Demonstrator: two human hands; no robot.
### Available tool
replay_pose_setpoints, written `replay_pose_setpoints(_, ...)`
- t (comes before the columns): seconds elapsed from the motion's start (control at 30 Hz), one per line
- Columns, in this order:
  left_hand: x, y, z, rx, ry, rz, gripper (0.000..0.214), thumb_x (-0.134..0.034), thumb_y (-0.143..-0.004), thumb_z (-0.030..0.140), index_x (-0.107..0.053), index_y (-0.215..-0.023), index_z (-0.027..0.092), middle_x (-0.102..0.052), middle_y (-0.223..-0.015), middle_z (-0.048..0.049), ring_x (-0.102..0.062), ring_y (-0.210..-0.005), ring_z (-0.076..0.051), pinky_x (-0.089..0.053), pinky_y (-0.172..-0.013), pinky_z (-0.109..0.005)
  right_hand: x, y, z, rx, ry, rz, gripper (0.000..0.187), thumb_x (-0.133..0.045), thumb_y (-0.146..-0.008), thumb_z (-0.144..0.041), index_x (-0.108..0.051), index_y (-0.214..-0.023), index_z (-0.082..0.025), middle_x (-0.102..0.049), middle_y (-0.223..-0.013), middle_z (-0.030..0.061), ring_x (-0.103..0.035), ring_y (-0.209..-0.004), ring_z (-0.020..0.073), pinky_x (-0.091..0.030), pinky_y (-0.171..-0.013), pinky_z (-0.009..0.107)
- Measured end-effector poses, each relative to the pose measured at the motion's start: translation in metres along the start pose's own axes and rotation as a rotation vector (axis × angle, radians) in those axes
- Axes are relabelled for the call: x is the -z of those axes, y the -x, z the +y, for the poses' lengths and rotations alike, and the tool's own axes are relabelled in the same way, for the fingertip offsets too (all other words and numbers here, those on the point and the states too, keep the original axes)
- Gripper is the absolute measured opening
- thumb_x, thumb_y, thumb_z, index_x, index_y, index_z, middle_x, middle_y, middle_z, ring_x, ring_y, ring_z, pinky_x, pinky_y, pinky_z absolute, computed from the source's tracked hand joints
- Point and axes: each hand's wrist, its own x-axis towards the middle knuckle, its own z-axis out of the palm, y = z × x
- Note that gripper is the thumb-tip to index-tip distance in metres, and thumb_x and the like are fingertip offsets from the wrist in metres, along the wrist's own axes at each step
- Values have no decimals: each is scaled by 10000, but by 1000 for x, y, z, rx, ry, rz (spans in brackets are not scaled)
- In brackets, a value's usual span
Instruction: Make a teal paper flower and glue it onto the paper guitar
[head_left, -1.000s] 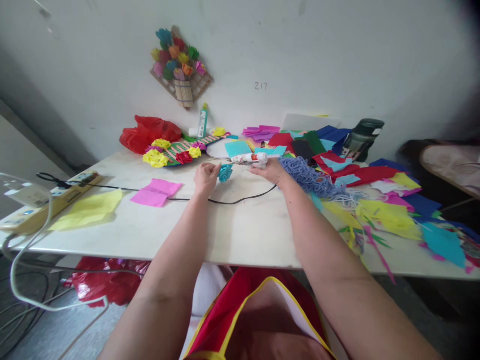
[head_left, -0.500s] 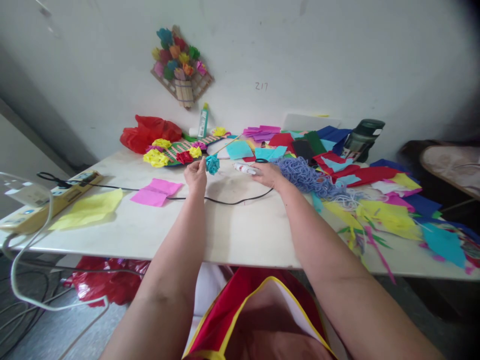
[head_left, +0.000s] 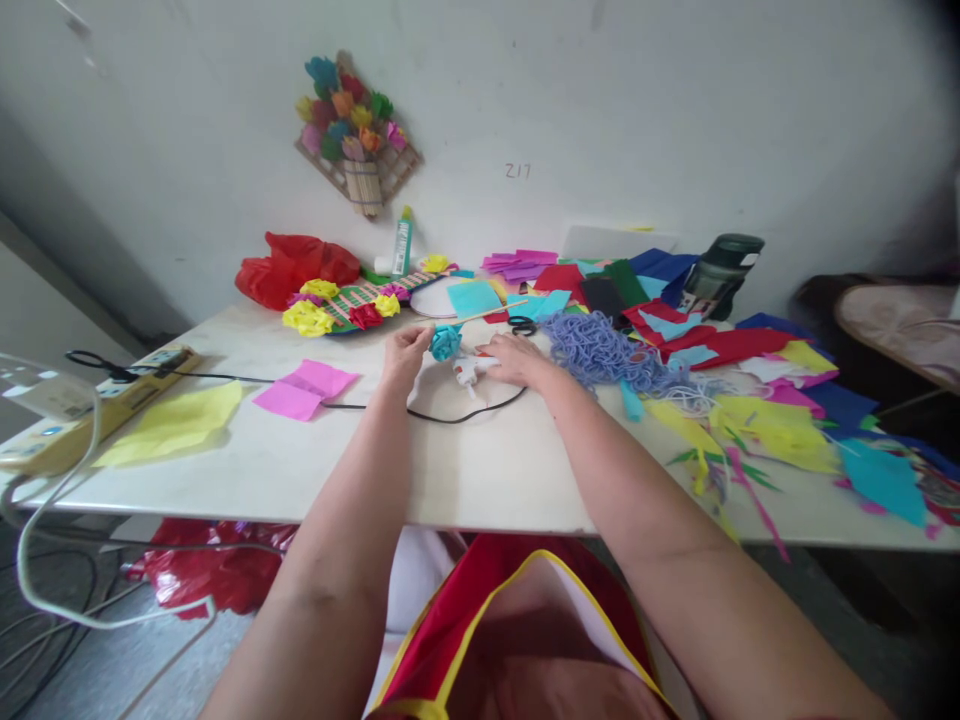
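My left hand (head_left: 407, 352) is closed at the edge of a turquoise crepe-paper flower (head_left: 446, 343), its fingers pinched together. From the flower a thin wooden stick (head_left: 495, 312) slants up to the right. My right hand (head_left: 516, 360) is round the handle end of a small white hot glue gun (head_left: 466, 371), low over the tabletop, its nozzle toward me. Part of the glue gun is hidden by the fingers. A black cord (head_left: 450, 418) curves across the table below both hands. Just beyond my right hand lie black-handled scissors (head_left: 523, 325).
Blue yarn (head_left: 600, 350) lies tangled at the right among coloured paper scraps. A dark bottle (head_left: 721, 277) stands behind it. Pink paper (head_left: 304, 390), yellow paper (head_left: 176, 423) and a power strip (head_left: 97, 410) are on the left. A flower-decorated green piece (head_left: 349, 303) lies at the back.
The glue gun has come down and left with my right hand, its nozzle turned toward me. My left hand and the flower have shifted slightly right and down; the stick tilts flatter.
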Motion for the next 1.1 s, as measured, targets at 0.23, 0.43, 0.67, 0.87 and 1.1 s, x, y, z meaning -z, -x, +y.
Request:
replay_pose_setpoints(0.23,0,2,-1,15,56,-140,374,-738,-601,508,-658,-640,144,-561,-546,-3,-506,-563,-118,-392,-596,-257,22,5,-3,-13,13,486,325,-472,-865,-339,-703,-998,-152,-622,-1058,135,-464,-1045,288,-328,-879,411)
replay_pose_setpoints(0.43,-3,5,7,-12,95,-163,390,-754,-573,514,-656,-628,140,-564,-542,-1,-482,-531,-104,-396,-570,-253,19,3,-3,101,39,518,318,-486,-876,-282,-645,-1139,-199,-570,-1170,116,-433,-1043,272,-291,-906,430)
replay_pose_setpoints(0.67,-4,10,18,-30,112,-213,411,-740,-588,533,-665,-665,136,-593,-565,-12,-513,-531,-110,-437,-561,-255,19,2,-5,87,47,465,360,-406,-929,-292,-599,-1221,-208,-642,-1075,107,-515,-997,246,-328,-882,381)
replay_pose_setpoints(0.87,-3,11,15,43,99,-323,418,-728,-608,537,-649,-679,132,-601,-577,-15,-537,-526,-113,-443,-545,-248,23,5,-12,2,-32,344,394,-348,-951,-392,-580,-1253,-291,-694,-1065,47,-617,-920,210,-398,-741,288)
replay_pose_setpoints(1.1,-3,10,11,63,95,-373,393,-726,-629,524,-640,-667,142,-593,-576,-7,-525,-513,-102,-432,-552,-249,18,1,-6,11,-118,277,381,-381,-928,-440,-604,-1221,-339,-682,-1133,-3,-617,-987,183,-416,-788,266)
